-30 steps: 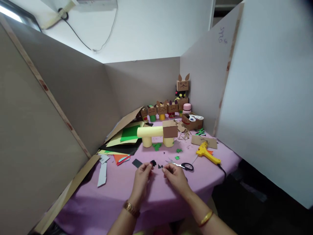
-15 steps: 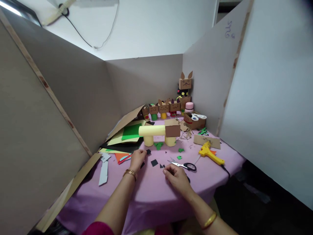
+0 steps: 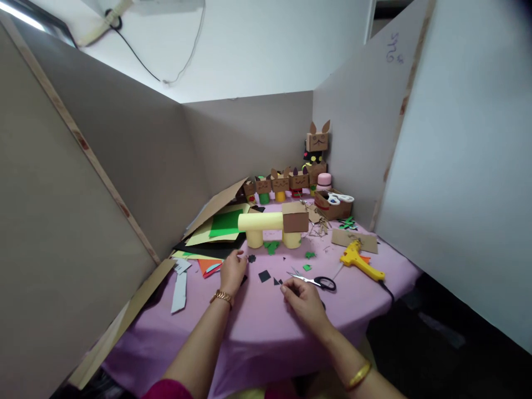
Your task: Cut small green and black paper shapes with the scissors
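My left hand rests on the purple tablecloth with its fingers loosely spread. Its fingertips lie just left of a small black flower-shaped paper piece, without touching it. My right hand sits nearer to me with fingers curled in a pinch; what it holds is too small to see. Black-handled scissors lie just beyond the right hand. A black paper square and tiny black triangles lie between the hands. Behind them stands a yellow paper-tube animal with a brown box head.
A yellow glue gun lies at the right, its cord running off the edge. Coloured paper sheets are stacked at the left, beside a grey strip. Cardboard figures and a cardboard box line the back. Partition boards enclose the table.
My left hand moved forward and left with the black flower piece, set it on the cloth and drew its fingers off it. My right hand stayed near the scissors.
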The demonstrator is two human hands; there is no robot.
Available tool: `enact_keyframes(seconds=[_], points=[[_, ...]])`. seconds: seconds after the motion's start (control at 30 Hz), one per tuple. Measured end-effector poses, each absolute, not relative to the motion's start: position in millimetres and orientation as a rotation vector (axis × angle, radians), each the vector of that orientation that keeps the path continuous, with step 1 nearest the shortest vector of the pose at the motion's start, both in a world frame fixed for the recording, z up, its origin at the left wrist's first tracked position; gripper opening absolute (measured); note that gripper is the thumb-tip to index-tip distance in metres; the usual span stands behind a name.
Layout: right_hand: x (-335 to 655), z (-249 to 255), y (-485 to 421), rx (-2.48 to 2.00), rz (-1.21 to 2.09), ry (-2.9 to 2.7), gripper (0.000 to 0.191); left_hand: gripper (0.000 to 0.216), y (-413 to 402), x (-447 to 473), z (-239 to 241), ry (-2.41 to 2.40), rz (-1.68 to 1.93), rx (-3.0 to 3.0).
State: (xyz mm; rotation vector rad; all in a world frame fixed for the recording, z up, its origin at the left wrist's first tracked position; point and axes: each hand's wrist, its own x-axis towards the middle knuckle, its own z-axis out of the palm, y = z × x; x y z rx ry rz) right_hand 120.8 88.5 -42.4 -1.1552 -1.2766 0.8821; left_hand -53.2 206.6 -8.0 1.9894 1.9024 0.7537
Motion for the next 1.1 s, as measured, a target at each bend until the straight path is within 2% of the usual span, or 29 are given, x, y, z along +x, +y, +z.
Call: enact_keyframes(seconds=[0.27, 0.5, 0.83, 1.0, 1.1], points=[[119.6, -45.0, 88.7, -1.135, 0.907, -1.214, 0.019, 0.007, 159.1, -28.3, -16.1, 1.655, 0.797, 2.198], [119.7, -41.5, 86.7, -1.132, 0.88, -1.205, 0.023, 0.003, 159.6, -29.8, -21.2, 1.552, 0.964, 1.98], [120.6, -43.3, 88.7, -1.098, 0.82, -1.202, 0.022, 0.018, 110.8, -15.9, -25.5, 1.155, 1.095, 1.532], [122.6, -38.3, 87.8, -1.058, 0.96, -1.197, 0.031, 0.024, 97.3, -19.8, -20.3, 1.021, 1.151, 1.501], [123.0, -35.0, 86.4, -1.033, 1.096, -1.175, 0.035, 0.021, 92.0, -28.5, -18.4, 0.968, 1.174, 1.559]])
